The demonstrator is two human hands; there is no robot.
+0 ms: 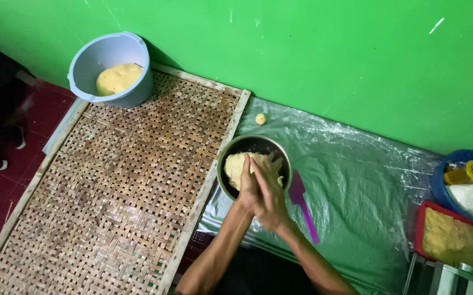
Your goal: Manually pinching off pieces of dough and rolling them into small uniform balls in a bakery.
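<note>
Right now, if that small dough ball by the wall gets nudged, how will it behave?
The small dough ball looks round, so it would probably roll on the slick plastic sheet. It seems soft like the dough in the metal bowl, so pinching would likely dent it. Probably light.

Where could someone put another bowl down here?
The woven bamboo tray is bare below the blue bucket. The plastic sheet is free between the purple spatula and the red tray. Crowded: around the metal bowl.
</note>
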